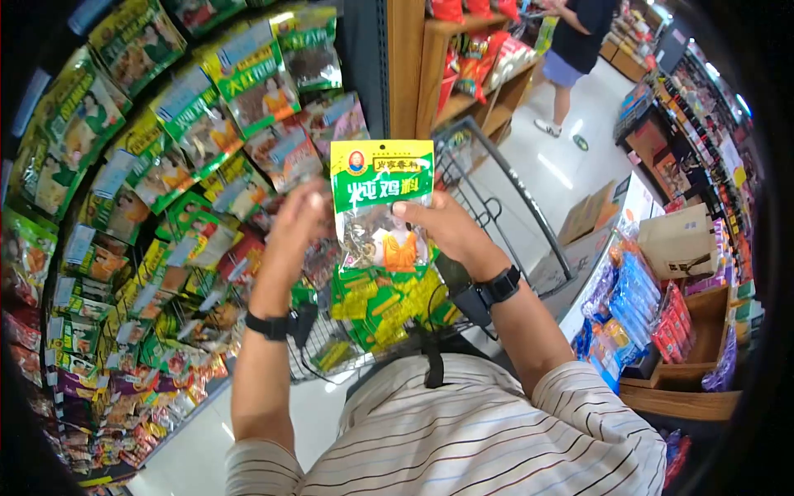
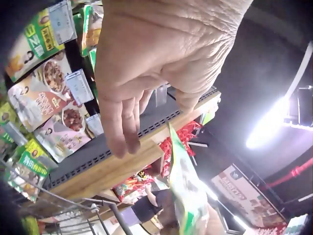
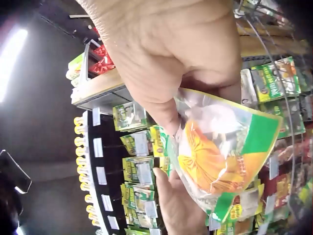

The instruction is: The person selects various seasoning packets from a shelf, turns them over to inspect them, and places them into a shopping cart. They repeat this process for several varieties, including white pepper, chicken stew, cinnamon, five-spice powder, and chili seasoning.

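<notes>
Striped cotton shirt [image 1: 463, 430] sits nearest, at 6 o'clock in the head view. Both forearms rise from it, each with a black wrist strap [image 1: 277, 324].

Right hand [image 1: 447, 231] pinches the spice packet [image 1: 382, 207]: thumb on the front at its 3 o'clock edge, fingers curled behind. Packet is upright at centre frame, with a green header and white characters at 12, a clear window with dried contents in the middle, and an orange-clad figure printed toward 6.

Left hand [image 1: 296, 221] is at the packet's 9 o'clock, fingers loosely straight, gripping nothing. Left wrist view shows the packet edge-on below the fingertips with a gap. Can't tell from the head view whether it touches the packet's left edge.

Behind the packet is a wire shopping cart [image 1: 496, 207], with green and yellow sachets in it.

Pegboard display [image 1: 165, 165] fills 7 to 11 o'clock with rows of hanging green and red sachets. Wooden shelf unit [image 1: 463, 74] at 12 holds red bags. Cardboard box [image 1: 682, 240] at 3.

Farthest, at 1 o'clock, another person [image 1: 579, 41] in a dark top stands in the aisle.
</notes>
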A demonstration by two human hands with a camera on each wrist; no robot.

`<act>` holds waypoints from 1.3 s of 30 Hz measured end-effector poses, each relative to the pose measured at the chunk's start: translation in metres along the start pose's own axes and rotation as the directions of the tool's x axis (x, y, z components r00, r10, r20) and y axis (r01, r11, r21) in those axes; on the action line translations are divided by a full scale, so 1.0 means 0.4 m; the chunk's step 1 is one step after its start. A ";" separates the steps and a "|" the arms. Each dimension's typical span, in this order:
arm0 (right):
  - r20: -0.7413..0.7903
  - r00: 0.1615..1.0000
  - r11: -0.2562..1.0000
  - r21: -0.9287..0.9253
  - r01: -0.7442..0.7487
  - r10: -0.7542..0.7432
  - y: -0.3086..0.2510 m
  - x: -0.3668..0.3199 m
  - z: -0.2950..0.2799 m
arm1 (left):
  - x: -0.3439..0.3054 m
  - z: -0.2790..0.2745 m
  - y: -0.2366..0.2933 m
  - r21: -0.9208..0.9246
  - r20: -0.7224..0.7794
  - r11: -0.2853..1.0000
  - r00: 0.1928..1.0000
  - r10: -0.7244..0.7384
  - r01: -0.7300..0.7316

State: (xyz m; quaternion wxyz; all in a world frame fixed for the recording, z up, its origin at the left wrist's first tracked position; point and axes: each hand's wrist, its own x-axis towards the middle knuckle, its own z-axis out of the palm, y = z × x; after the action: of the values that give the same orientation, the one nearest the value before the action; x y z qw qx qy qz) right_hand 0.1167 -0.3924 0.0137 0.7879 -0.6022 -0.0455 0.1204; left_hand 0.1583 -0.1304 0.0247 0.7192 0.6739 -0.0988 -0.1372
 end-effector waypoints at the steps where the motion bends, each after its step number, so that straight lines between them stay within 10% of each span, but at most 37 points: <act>1: -0.011 0.999 1.000 -0.005 0.030 -0.030 -0.019 -0.008 0.016 | -0.032 0.012 0.004 -0.039 -0.004 0.999 1.000 -0.011 0.011; 16: 0.173 0.974 0.982 -0.087 0.166 -0.149 -0.068 -0.069 0.155 | -0.187 0.075 0.069 -0.131 -0.159 0.955 0.956 0.245 -0.267; 39: 0.200 0.966 0.983 -0.042 0.177 -0.165 -0.032 -0.080 0.260 | -0.321 0.034 0.080 -0.073 -0.279 0.954 0.924 0.261 -0.292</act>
State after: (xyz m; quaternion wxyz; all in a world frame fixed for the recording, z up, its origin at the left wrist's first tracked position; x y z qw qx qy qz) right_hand 0.0650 -0.3056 0.0565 0.7688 -0.6044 -0.1782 0.1093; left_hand 0.0348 -0.0989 0.0632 0.7750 0.6238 -0.0876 0.0520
